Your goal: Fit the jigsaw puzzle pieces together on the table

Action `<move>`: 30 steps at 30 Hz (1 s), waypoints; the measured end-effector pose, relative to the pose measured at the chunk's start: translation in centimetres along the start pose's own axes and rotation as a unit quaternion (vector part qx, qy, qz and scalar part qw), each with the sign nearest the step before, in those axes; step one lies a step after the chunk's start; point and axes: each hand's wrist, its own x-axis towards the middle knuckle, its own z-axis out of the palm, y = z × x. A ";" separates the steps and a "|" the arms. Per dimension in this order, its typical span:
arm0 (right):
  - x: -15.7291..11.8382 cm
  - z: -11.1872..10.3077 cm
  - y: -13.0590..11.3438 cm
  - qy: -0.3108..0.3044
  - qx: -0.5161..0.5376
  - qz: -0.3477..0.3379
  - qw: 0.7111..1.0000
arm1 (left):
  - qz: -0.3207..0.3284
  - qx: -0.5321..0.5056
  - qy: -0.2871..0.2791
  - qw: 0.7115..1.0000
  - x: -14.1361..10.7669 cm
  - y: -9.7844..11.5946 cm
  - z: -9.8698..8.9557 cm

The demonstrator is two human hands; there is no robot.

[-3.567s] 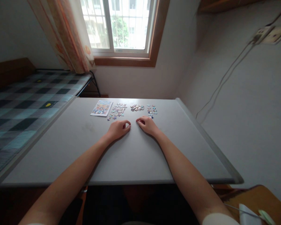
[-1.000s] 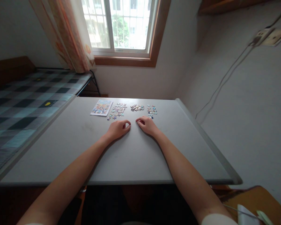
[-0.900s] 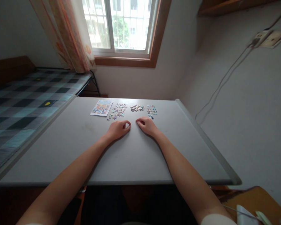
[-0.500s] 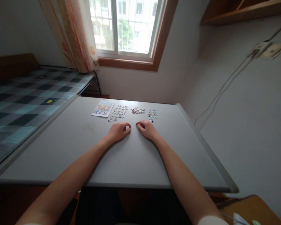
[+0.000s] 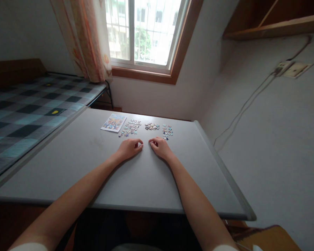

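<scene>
Both hands rest on the grey-white tabletop (image 5: 75,164), facing each other across a small gap. My left hand (image 5: 129,148) lies with its fingers loosely curved and the thumb a little apart from them; nothing shows in it. Opposite it, my right hand (image 5: 160,147) has the same loose curl, and I see no object there. Just beyond the left hand are spread-out jigsaw pieces (image 5: 131,128). A heap of jigsaw pieces (image 5: 152,126) sits past the gap between the hands. Behind the right hand is a smaller spread of pieces (image 5: 167,130).
A printed picture sheet (image 5: 113,123) lies at the table's far left. Left of the table stands a bed with a checked cover (image 5: 39,104). A window (image 5: 143,35) and curtain (image 5: 90,42) are at the back. A cable (image 5: 242,109) hangs on the right wall from a socket (image 5: 294,69).
The whole view has shifted slightly, so the table and hands appear a little further left and lower. Both hands keep their pose, and the puzzle pieces stay in place.
</scene>
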 end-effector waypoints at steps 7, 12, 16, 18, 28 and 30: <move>0.0 0.2 0.1 0.039 -0.029 0.017 0.999 | 0.002 -0.003 0.000 1.000 0.1 0.1 0.1; 0.6 -1.2 0.7 0.110 -0.117 0.076 0.984 | 0.006 -0.002 0.007 1.000 0.1 -0.3 0.4; 2.9 -3.0 1.8 0.121 -0.150 0.153 0.969 | 0.010 -0.001 0.002 1.000 0.2 -0.4 0.4; 4.6 -3.4 2.3 0.110 -0.161 0.161 0.968 | 0.013 -0.002 -0.004 1.000 0.3 -0.4 0.3; 9.8 -0.9 3.3 0.131 -0.220 0.191 0.948 | 0.020 -0.014 -0.011 1.000 0.3 -0.3 0.3; 10.0 -0.5 3.6 0.144 -0.213 0.182 0.949 | 0.018 -0.015 -0.012 1.000 0.3 -0.4 0.4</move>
